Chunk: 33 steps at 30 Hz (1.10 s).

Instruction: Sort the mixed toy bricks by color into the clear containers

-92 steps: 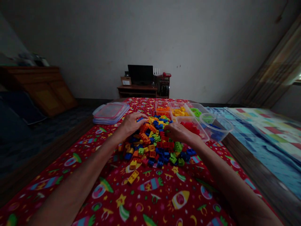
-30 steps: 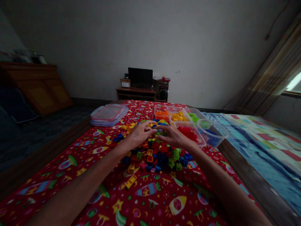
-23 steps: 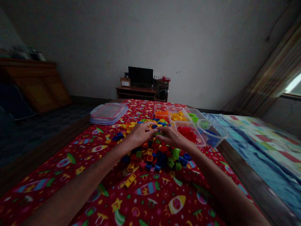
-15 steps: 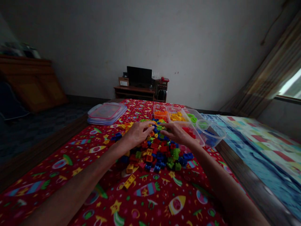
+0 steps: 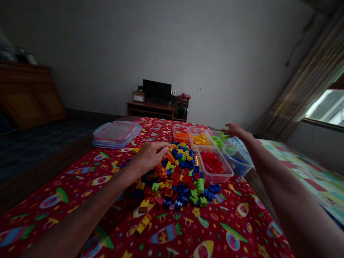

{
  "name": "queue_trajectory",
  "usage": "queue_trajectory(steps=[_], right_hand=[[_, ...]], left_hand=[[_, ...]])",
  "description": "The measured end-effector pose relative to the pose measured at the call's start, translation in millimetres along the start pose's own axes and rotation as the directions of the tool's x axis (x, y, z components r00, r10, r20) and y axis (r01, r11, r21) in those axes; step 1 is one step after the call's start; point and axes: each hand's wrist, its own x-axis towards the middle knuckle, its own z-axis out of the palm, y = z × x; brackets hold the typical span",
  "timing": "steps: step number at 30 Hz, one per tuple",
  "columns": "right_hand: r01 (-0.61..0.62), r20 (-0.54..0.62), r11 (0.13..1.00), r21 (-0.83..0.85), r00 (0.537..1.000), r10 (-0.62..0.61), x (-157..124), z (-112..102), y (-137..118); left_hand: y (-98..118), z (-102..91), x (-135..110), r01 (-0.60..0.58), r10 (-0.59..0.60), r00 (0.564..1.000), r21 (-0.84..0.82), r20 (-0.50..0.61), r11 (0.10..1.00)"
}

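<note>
My right hand (image 5: 238, 131) is stretched over the green-brick box at the back right, and its fingers grip a light green building brick (image 5: 224, 136). Over the left side of a heap of mixed building bricks (image 5: 185, 179), my left hand (image 5: 150, 156) has its fingers curled together. What they pinch, if anything, is hidden; orange bricks (image 5: 161, 171) lie just beneath. Clear boxes stand behind the heap: one with orange bricks (image 5: 181, 137), one with yellow bricks (image 5: 200, 139), one with green bricks (image 5: 217, 142), and one with red bricks (image 5: 212, 163). A round tub (image 5: 239, 172) holds blue bricks.
Several stacked plastic lids (image 5: 116, 134) lie at the left edge of the red patterned cloth (image 5: 113, 200). One yellow brick (image 5: 143, 224) lies apart at the front. A patchwork-covered bed (image 5: 303, 168) adjoins on the right. A television (image 5: 157, 91) stands by the wall.
My right hand has moved from the heap to the right, over the green-brick box, with a green brick. My left hand stays at the heap, its fingers more curled. The view has shifted slightly.
</note>
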Motion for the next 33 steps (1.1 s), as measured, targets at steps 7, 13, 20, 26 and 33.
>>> queue_trajectory(steps=[7, 13, 20, 26, 33], right_hand=[[-0.031, 0.133, 0.999, -0.005, 0.991, 0.032, -17, 1, -23], [0.01, 0.037, 0.91, 0.414, 0.999, -0.027, -53, -8, -53], [0.317, 0.016, 0.756, 0.573, 0.918, -0.397, -118, 3, -126], [0.531, 0.088, 0.792, 0.303, 0.812, -0.578, -151, 58, -159], [0.628, 0.231, 0.733, 0.26, 0.697, -0.679, -156, 75, -158]], left_hand=[[3, -1.0, -1, -0.007, 0.007, 1.0, -0.018, -0.014, 1.0], [8, -4.5, -2, -0.031, 0.032, 0.999, 0.033, -0.017, 0.999], [-1, -7.0, 2, -0.031, 0.026, 0.999, 0.144, 0.035, 0.989], [-26, 13.3, -2, -0.244, 0.213, 0.962, 0.187, 0.171, 0.952], [-42, 20.6, 1, -0.152, 0.118, 0.975, 0.18, 0.19, 0.972]])
